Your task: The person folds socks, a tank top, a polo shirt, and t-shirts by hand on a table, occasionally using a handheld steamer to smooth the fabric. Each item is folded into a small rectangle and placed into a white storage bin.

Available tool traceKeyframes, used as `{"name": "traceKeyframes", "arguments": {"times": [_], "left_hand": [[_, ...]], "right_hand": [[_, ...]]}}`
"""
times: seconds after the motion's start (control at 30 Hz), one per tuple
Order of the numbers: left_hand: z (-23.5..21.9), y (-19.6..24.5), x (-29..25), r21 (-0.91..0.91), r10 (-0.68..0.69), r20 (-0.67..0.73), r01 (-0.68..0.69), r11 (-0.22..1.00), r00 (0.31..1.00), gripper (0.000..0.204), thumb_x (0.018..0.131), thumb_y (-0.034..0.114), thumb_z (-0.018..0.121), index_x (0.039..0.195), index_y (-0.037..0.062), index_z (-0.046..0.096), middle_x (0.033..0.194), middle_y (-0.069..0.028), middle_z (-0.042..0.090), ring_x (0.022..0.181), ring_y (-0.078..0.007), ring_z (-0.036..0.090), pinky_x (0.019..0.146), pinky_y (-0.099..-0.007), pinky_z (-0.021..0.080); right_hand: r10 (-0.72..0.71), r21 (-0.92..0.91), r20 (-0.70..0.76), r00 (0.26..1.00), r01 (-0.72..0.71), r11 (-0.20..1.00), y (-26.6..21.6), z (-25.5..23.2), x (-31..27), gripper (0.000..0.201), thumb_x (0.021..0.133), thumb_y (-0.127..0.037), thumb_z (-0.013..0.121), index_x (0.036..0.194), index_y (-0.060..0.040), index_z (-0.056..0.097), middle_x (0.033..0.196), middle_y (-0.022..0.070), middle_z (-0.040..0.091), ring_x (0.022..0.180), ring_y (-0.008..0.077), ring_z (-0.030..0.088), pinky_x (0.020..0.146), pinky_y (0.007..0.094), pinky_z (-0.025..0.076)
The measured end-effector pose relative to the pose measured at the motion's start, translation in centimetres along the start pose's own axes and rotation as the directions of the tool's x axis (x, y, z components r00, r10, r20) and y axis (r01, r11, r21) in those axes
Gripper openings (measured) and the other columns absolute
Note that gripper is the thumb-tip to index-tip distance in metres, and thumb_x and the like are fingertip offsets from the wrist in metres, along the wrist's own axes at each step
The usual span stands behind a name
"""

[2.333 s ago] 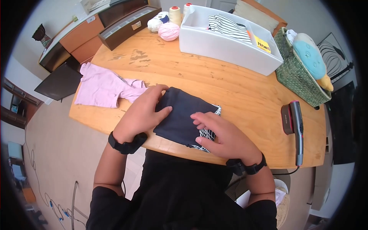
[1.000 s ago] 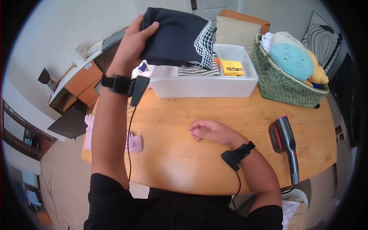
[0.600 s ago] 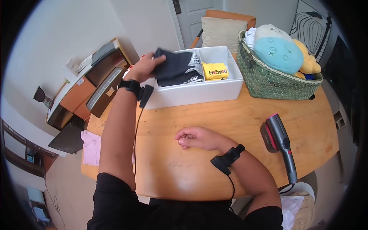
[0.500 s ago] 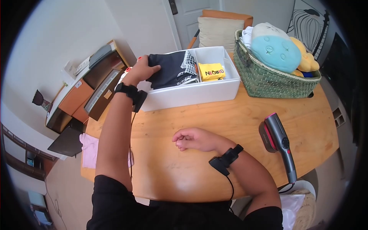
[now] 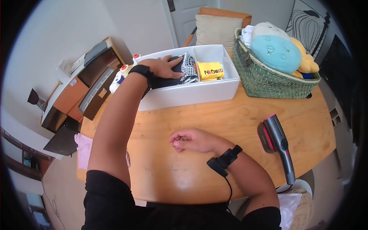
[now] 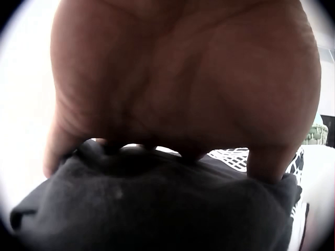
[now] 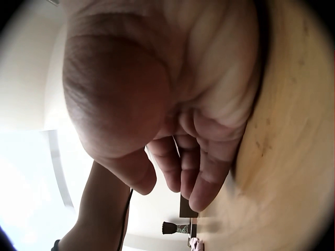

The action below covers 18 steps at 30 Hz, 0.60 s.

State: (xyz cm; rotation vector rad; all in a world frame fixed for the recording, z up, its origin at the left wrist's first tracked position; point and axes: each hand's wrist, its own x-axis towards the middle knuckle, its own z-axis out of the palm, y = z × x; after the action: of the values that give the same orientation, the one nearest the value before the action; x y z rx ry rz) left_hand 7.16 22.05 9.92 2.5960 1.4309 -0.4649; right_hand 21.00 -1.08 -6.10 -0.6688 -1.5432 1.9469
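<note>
Spread across a folded dark garment with a white grid pattern [image 5: 189,67], my left hand [image 5: 163,68] presses down with its fingers extended. The garment lies in the left compartment of a white divided bin [image 5: 191,94]. In the left wrist view the dark cloth [image 6: 157,209] bulges under the palm, and thumb and fingertips touch it. A yellow packet lettered NEOBIO [image 5: 211,71] is in the compartment to the right. My right hand [image 5: 195,140] rests on the wooden table [image 5: 214,119], fingers loosely curled and holding nothing; the right wrist view shows its bare palm [image 7: 209,89].
A handheld garment steamer [image 5: 281,143] lies at the table's right. Behind it stands a green woven basket [image 5: 276,86] with plush toys. A pink garment [image 5: 83,151] sits at the left edge, partly behind my left arm. Thread spools [image 5: 124,69] and a brown box [image 5: 96,96] are back left.
My left hand has carried the folded dark garment from the table up into the white bin, released its edge and moved onto its top. My right hand has left the garment and rests on the table.
</note>
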Motion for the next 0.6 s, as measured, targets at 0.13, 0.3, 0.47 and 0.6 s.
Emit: {"name": "traceKeyframes", "arguments": {"times": [0.13, 0.3, 0.47, 0.6], "left_hand": [[0.2, -0.4, -0.3, 0.016, 0.053, -0.07, -0.052, 0.999, 0.996, 0.097, 0.093, 0.085, 0.051, 0.172, 0.0365, 0.021, 0.178, -0.0164, 0.017, 0.162, -0.0401, 0.024, 0.13, -0.0538, 0.025], [0.8, -3.2, -7.7, -0.207, 0.146, -0.426, -0.253, 0.945, 0.893, 0.069, 0.105, 0.048, 0.064, 0.165, 0.022, 0.041, 0.175, -0.014, 0.028, 0.154, -0.0387, 0.039, 0.126, -0.0434, 0.034], [6.9, -8.1, -23.9, -0.3, 0.144, -0.504, -0.328, 0.896, 0.852, 0.053, 0.098, 0.032, 0.076, 0.144, 0.0081, 0.061, 0.141, -0.0132, 0.064, 0.13, -0.0324, 0.06, 0.109, -0.0415, 0.048], [16.9, -10.7, -33.5, -0.476, -0.029, -0.303, -0.125, 0.87, 0.953, 0.053, 0.09, 0.025, 0.083, 0.136, 0.0061, 0.064, 0.131, -0.0127, 0.067, 0.119, -0.03, 0.065, 0.098, -0.0401, 0.053]], "right_hand": [[-0.013, 0.035, -0.011, 1.0, 0.014, 0.999, 0.2, 0.1, -0.1, 0.031, 0.109, -0.019, 0.065, 0.132, 0.0023, 0.062, 0.111, 0.0052, 0.067, 0.101, 0.015, 0.069, 0.096, 0.0321, 0.058], [-0.027, 0.058, -0.04, 0.999, 0.03, 0.998, 0.0, -0.3, -0.4, 0.03, 0.109, -0.018, 0.064, 0.132, 0.0022, 0.063, 0.112, 0.0062, 0.068, 0.102, 0.0147, 0.07, 0.096, 0.0312, 0.059], [0.01, -0.005, -0.066, 0.998, -0.011, 1.0, -1.2, 0.4, -0.5, 0.028, 0.109, -0.016, 0.063, 0.13, 0.0019, 0.064, 0.11, 0.0072, 0.069, 0.103, 0.0147, 0.07, 0.096, 0.0315, 0.059], [0.011, -0.042, -0.115, 0.993, -0.016, 0.999, -1.6, 0.8, -0.6, 0.026, 0.109, -0.016, 0.062, 0.129, 0.0013, 0.065, 0.111, 0.0071, 0.069, 0.103, 0.0147, 0.069, 0.095, 0.0325, 0.059]]}}
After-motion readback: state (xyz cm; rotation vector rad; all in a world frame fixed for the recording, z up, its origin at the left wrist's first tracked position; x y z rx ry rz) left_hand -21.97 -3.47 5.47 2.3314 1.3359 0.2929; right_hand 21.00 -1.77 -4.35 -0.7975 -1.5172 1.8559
